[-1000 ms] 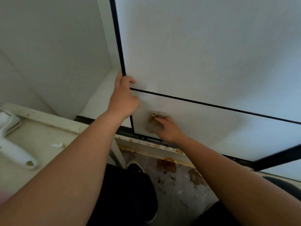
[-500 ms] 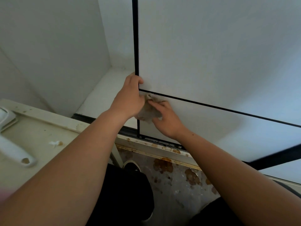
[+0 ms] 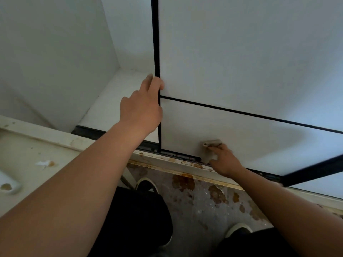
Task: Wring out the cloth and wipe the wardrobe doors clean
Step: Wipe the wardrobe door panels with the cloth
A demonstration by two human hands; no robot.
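Note:
A white sliding wardrobe door [image 3: 241,71] with black frame strips fills the upper right of the head view. My left hand [image 3: 143,108] grips the door's black left edge, thumb on the front face, fingers behind it. My right hand [image 3: 225,160] presses a small beige cloth [image 3: 212,143] flat against the door's lower panel, close to the bottom track. Most of the cloth is hidden under my fingers.
The open wardrobe interior [image 3: 115,101] lies to the left of the door. A dirty bottom track [image 3: 178,156] and stained sill run below it. A stained white surface [image 3: 27,164] with a white tool [image 3: 8,182] is at left. My shoes [image 3: 146,183] stand on a stained floor.
My right hand has slid the cloth from the door's left edge down and to the right, to the bottom of the lower panel. My left hand has stayed on the door edge.

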